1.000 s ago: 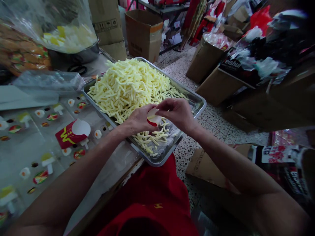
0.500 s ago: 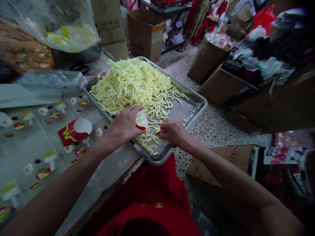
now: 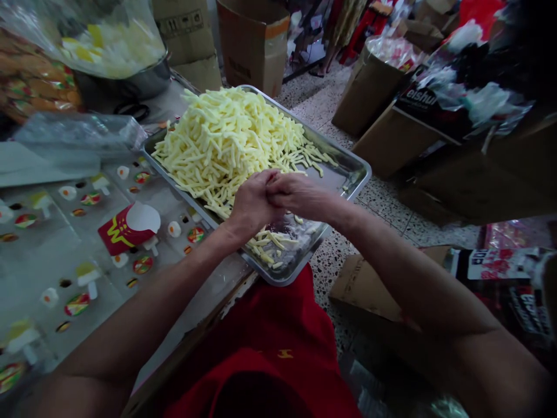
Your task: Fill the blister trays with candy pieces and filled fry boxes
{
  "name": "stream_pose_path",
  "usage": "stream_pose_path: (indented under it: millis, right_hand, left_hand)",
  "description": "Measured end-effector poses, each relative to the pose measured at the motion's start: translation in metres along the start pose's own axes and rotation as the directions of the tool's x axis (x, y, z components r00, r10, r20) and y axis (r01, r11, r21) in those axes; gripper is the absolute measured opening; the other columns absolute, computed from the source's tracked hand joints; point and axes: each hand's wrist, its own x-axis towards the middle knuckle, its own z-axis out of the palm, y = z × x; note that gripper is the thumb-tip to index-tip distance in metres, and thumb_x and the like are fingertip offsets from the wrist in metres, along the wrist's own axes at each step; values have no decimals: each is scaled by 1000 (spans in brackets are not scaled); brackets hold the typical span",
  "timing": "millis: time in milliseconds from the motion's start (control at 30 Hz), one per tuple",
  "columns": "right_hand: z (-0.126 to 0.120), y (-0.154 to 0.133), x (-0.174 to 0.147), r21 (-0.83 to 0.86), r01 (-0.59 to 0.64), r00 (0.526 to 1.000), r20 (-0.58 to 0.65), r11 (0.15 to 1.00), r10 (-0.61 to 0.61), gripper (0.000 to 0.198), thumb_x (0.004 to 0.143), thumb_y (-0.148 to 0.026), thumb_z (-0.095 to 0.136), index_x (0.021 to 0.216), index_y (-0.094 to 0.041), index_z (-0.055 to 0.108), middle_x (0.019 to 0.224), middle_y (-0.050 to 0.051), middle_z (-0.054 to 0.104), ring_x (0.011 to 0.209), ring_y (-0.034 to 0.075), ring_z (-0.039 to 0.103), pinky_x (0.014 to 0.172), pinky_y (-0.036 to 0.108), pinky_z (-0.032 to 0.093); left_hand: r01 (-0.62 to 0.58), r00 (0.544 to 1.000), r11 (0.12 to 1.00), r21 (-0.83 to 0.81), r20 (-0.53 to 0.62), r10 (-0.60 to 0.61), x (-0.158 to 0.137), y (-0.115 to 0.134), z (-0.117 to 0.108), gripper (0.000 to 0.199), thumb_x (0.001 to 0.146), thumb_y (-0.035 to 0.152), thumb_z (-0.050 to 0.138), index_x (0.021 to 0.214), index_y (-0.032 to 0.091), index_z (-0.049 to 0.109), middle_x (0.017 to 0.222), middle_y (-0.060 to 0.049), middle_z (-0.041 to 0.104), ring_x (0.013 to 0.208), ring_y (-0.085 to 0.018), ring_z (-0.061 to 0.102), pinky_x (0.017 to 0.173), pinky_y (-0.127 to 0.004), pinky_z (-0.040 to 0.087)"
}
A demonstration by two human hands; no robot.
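A metal tray (image 3: 300, 270) holds a tall heap of pale yellow french fries (image 3: 230, 139). Over the near part of the tray my two hands meet, fingers closed and touching. My left hand (image 3: 255, 200) is curled around what was a small red and white fry carton half a second ago; the hands now mostly hide it. Across its fingers lies my right hand (image 3: 298, 194), bent and closed, its fingertips and anything in them hidden. Loose fries (image 3: 272, 241) lie in the tray below. On the table to the left is another red fry carton (image 3: 130, 226) with a yellow mark.
A patterned plastic cover (image 3: 43, 255) spreads over the table (image 3: 174, 302). Behind stand a metal pot (image 3: 148, 81) with a plastic bag (image 3: 108, 46), and black scissors (image 3: 133, 109). Cardboard boxes (image 3: 252, 46) and bagged goods (image 3: 470, 98) crowd the floor. Another person's legs show far back.
My right hand has lifted from the loose fries and come up against my left hand. The carton in my left hand has gone mostly out of sight. The view has shifted slightly.
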Motion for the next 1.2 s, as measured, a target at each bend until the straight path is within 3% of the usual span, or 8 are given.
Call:
stream_pose_path:
  millis: [200, 400, 567, 667, 800, 900, 1100, 1200]
  right_hand:
    - [14, -2, -45, 51, -39, 920, -389, 998, 55, 17, 89, -30, 70, 95, -18, 79, 78, 2, 67, 68, 14, 54, 65, 28, 38]
    - [71, 19, -62, -291, -153, 988, -49, 945, 145, 10, 81, -23, 73, 87, -19, 80, 88, 7, 70, 72, 17, 58, 64, 29, 37]
    - [68, 22, -55, -233, -277, 952, -194, 932, 235, 9, 74, -15, 68, 77, -17, 77, 75, 4, 69, 70, 17, 58, 64, 28, 37]
    - [64, 15, -47, -121, -207, 948, -270, 971, 168, 12, 76, -17, 67, 82, -17, 77, 73, 2, 68, 67, 15, 57, 62, 27, 37]
    - [84, 8, -31, -193, -35, 990, -142, 981, 8, 12, 74, -15, 64, 75, -18, 75, 73, 3, 67, 66, 14, 54, 63, 27, 37]
    - [95, 8, -24, -217, -25, 992, -122, 976, -2, 8, 71, -14, 64, 68, -16, 71, 69, 3, 65, 65, 13, 51, 61, 28, 34]
    - [56, -9, -16, 282, -176, 964, -144, 943, 223, 13, 77, -24, 62, 73, -15, 71, 56, -3, 56, 53, 10, 46, 52, 24, 31]
    - [44, -33, -1, 78, -176, 960, -206, 981, 189, 11, 77, -23, 65, 75, -15, 73, 63, 2, 63, 59, 13, 52, 57, 27, 34]
  left_hand:
    - [82, 996, 994, -67, -43, -85, -7, -14, -33, 73, 59, 22, 87, 126, 20, 58, 127, -5, 68, 112, -23, 64, 100, -36, 50]
    - [138, 987, 990, -10, -79, -138, -27, -16, -68, 75, 59, 30, 89, 126, 21, 58, 127, -4, 66, 113, -24, 64, 102, -36, 48]
    - [166, 984, 986, 27, -68, -164, -44, -13, -88, 74, 61, 33, 88, 128, 22, 57, 129, -3, 65, 112, -24, 64, 102, -35, 48]
    - [196, 979, 978, 70, -72, -191, -51, -16, -95, 73, 62, 34, 88, 128, 23, 58, 127, -3, 67, 110, -24, 64, 101, -35, 49]
    - [213, 976, 968, 130, -68, -205, -59, -20, -99, 72, 66, 34, 85, 131, 25, 57, 132, -3, 65, 115, -25, 63, 102, -36, 49]
    - [243, 970, 951, 191, -37, -241, -66, -19, -102, 74, 65, 34, 85, 132, 25, 57, 132, -3, 65, 116, -27, 64, 102, -40, 49]
    - [178, 977, 961, 213, 75, -198, -72, -12, -93, 81, 58, 33, 90, 131, 21, 58, 130, -9, 66, 117, -31, 64, 102, -44, 50]
    - [179, 982, 957, 228, 23, -189, -69, -7, -75, 78, 61, 31, 87, 132, 19, 57, 130, -12, 66, 118, -33, 63, 103, -47, 50]
